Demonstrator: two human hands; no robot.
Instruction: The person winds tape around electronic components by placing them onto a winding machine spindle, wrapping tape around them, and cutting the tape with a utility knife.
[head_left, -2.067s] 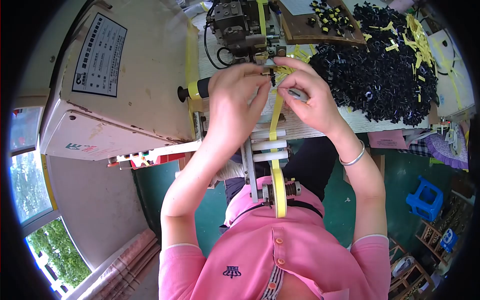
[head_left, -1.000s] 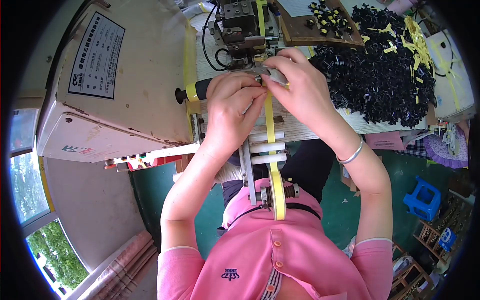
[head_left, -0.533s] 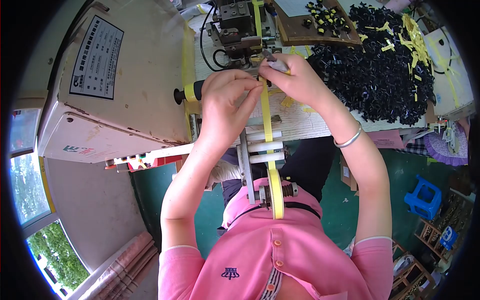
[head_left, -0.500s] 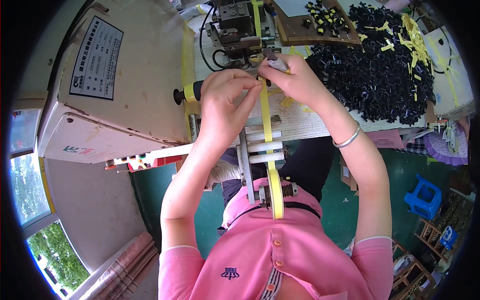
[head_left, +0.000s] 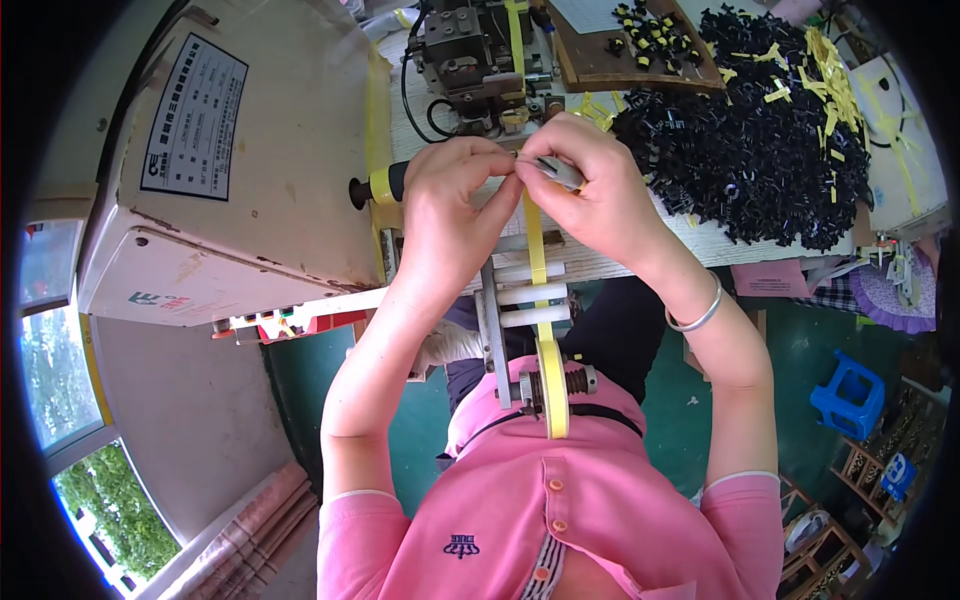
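Observation:
My left hand is pinched closed at the top end of a yellow tape, in front of a dark metal machine; what its fingertips hold is too small to make out. Touching or nearly touching it, my right hand is closed round a small grey metal tool, which lies across the fingers. Below the hands the tape runs down over white rollers to a yellow tape roll on a spindle.
A large heap of small black parts lies at the right, with yellow strips on it. Behind is a brown board holding black and yellow pieces. A big beige machine housing stands left. A blue stool is on the floor.
My right hand has turned, so the tool that pointed up toward the machine now lies lower, within the fingers beside my left fingertips. My left hand has hardly moved in the last half second.

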